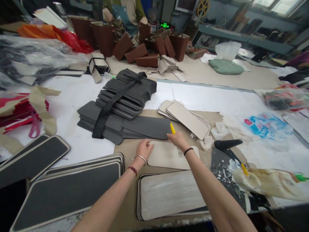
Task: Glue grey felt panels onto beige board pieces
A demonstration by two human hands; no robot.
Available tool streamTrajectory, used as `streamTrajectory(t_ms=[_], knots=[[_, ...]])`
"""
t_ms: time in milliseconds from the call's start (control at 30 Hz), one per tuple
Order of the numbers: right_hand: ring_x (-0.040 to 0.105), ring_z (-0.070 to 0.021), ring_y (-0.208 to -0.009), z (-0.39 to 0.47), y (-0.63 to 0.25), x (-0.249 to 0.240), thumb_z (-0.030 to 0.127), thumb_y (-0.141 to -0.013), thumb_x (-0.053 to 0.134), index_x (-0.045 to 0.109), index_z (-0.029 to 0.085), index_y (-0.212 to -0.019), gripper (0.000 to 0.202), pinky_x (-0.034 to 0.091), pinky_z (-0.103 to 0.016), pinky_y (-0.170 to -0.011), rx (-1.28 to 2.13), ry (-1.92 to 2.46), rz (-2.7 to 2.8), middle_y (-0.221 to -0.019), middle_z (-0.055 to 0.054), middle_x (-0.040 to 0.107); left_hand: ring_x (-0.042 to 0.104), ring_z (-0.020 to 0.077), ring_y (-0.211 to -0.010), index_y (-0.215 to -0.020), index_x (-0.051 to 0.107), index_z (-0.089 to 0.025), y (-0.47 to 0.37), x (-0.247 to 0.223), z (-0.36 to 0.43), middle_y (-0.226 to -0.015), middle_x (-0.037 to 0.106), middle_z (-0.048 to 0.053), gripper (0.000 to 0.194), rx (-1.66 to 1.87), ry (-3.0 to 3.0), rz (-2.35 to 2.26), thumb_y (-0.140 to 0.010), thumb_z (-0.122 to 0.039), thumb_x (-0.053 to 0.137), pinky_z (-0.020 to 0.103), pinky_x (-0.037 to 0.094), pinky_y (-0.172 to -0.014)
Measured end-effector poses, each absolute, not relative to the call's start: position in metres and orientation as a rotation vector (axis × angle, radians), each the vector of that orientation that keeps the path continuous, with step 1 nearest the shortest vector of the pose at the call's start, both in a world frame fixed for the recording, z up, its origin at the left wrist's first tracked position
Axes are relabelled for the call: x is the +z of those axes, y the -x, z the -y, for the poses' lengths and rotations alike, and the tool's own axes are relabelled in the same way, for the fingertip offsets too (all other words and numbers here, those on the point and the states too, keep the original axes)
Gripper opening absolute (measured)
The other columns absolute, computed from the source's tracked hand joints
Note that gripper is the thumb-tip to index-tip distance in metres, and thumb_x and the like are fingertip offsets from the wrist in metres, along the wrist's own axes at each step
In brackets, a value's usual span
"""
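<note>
The right hand (pixel 178 140) grips a yellow stick (pixel 172 128), the left hand (pixel 144 149), its hold unclear, is at the corner of the pale panel (pixel 166 154) on the counter (pixel 198 96), and bordered panels (pixel 70 187) look finished, strapped dark strips (pixel 130 93) apparently not.

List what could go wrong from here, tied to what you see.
The right forearm passes over the edge of the white-streaked panel in this view; if those streaks are wet, they could smear. That panel tops a stack close to the near edge of the table, so a bump might shift it off. The beige rounded panels just beyond the right hand are loosely fanned and could slide if brushed.
</note>
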State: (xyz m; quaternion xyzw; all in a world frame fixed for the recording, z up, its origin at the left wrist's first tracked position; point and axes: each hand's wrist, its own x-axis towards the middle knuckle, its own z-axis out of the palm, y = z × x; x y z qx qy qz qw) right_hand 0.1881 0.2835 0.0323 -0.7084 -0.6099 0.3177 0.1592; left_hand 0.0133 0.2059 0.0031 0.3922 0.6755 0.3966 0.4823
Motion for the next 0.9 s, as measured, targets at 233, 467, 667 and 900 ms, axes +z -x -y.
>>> streamTrajectory(t_ms=[233,467,667,900], knots=[[0.048,-0.0111,-0.041,-0.248,-0.181,0.093,0.038,-0.075,0.047,0.060,0.019,-0.075,0.024,0.037,-0.022,-0.045,0.897,1.822,1.757,-0.046,0.004,0.052,0.064,0.0170,-0.078,-0.083,0.056,-0.016,-0.026,0.032,-0.231,-0.082,0.066,0.010,0.035,1.134,-0.150,-1.022,-0.071,-0.047,0.061,0.032,0.051,-0.074],[0.043,-0.0106,-0.041,-0.160,-0.274,0.135,0.050,-0.066,0.058,0.054,0.019,-0.071,0.031,0.036,-0.024,-0.042,0.901,1.945,1.479,-0.045,0.005,0.047,0.060,0.0130,-0.080,-0.085,0.059,-0.017,0.014,0.069,-0.198,-0.079,0.066,0.000,0.031,1.371,-0.121,-1.158,-0.058,-0.025,0.072,0.029,0.048,-0.078],[0.043,-0.0122,-0.042,-0.071,-0.342,0.102,0.051,-0.068,0.055,0.053,0.020,-0.063,0.031,0.036,-0.025,-0.043,1.085,2.183,1.457,-0.045,0.004,0.047,0.048,0.0099,-0.053,-0.056,0.056,-0.016,0.021,0.075,-0.074,-0.052,0.054,-0.003,0.034,0.655,-0.743,-1.432,-0.059,-0.048,0.067,0.023,0.041,-0.055],[0.052,-0.0155,-0.051,-0.049,-0.351,0.063,0.044,-0.072,0.048,0.058,0.021,-0.067,0.025,0.039,-0.026,-0.051,1.007,2.200,1.695,-0.051,0.002,0.055,0.044,0.0120,-0.049,-0.049,0.045,-0.019,0.001,0.035,-0.011,-0.045,0.045,-0.004,0.048,0.475,-0.990,-1.676,-0.061,-0.065,0.051,0.023,0.035,-0.050]])
